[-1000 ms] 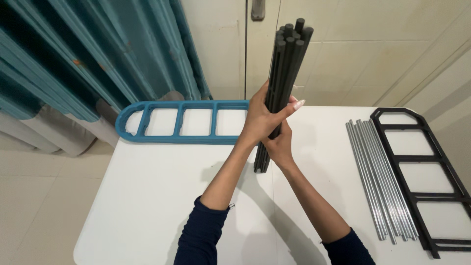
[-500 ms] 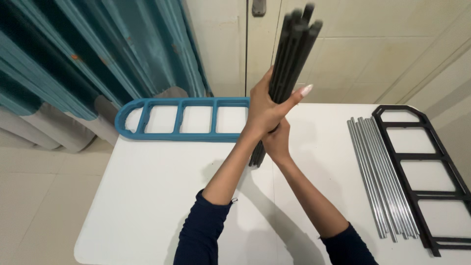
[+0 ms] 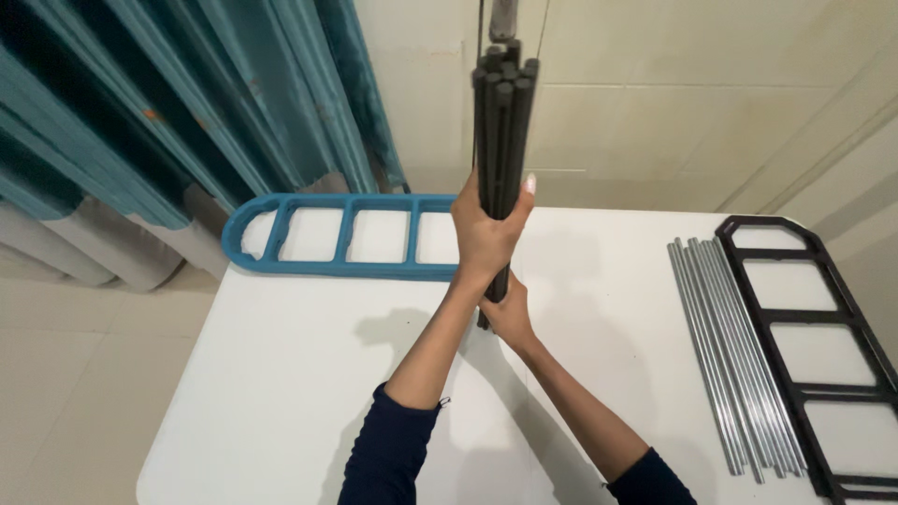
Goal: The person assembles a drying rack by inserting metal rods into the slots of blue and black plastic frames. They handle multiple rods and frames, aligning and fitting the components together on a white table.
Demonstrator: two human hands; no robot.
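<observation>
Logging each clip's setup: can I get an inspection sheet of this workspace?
Surface: white rectangular table.
Job's things: bundle of dark grey rods, held upright, lower end near the tabletop.
Clutter: blue plastic ladder-shaped frame at the far edge; black ladder-shaped frame at right; silver metal rods lying beside it.
Grippers: left hand grips the bundle higher up; right hand grips it below.
Cables: nothing seen.
Surroundings: teal curtain, cream wall, tiled floor.

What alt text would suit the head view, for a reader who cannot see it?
Two hands hold a bundle of black rods upright above a white table: the left hand grips higher, the right hand lower. A blue frame lies at the far edge, silver rods and a black frame to the right.
</observation>
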